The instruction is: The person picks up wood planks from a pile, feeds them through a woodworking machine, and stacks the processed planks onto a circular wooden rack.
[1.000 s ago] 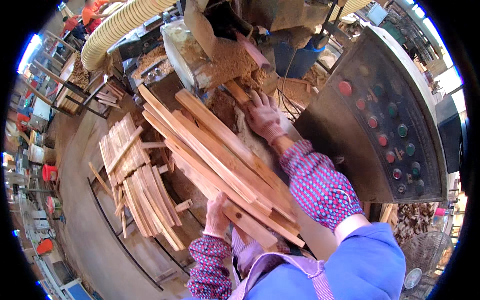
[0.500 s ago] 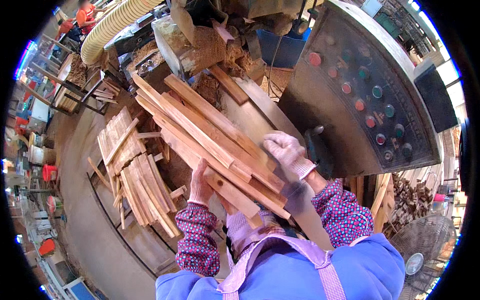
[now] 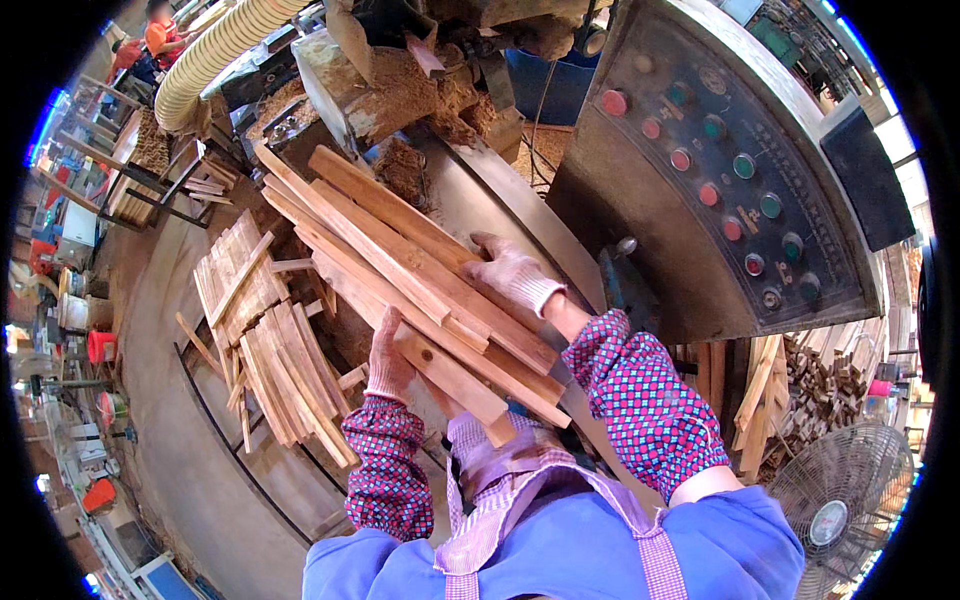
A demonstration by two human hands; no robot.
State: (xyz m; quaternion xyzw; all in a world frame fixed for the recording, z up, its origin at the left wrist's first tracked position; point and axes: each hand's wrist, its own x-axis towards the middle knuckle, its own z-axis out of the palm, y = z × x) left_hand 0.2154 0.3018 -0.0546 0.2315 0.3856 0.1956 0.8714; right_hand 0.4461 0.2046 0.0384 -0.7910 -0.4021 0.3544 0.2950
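A loose bundle of long wooden strips (image 3: 400, 275) lies slantwise in front of me, its near ends close to my apron. My left hand (image 3: 388, 362), in a pale work glove, is closed round the bundle's left edge. The thumb side shows, while the other fingers are hidden under the wood. At the bundle's right edge, my gloved right hand (image 3: 512, 275) touches the outermost strip. Its thumb and forefinger are stretched and apart. A shorter piece with a dark knot (image 3: 452, 375) rests at the near left of the bundle.
A control panel (image 3: 700, 190) with red and green buttons stands to the right. Ahead is a machine (image 3: 380, 100) covered in sawdust, beside a ribbed hose (image 3: 205, 70). More strips (image 3: 290, 375) are stacked on the left. A fan (image 3: 835, 515) stands at the lower right; a person (image 3: 165, 38) is far left.
My right hand has moved left onto the bundle's right edge, its fingers opening from a curl. The separate short board beyond the bundle no longer shows. My left hand keeps its hold.
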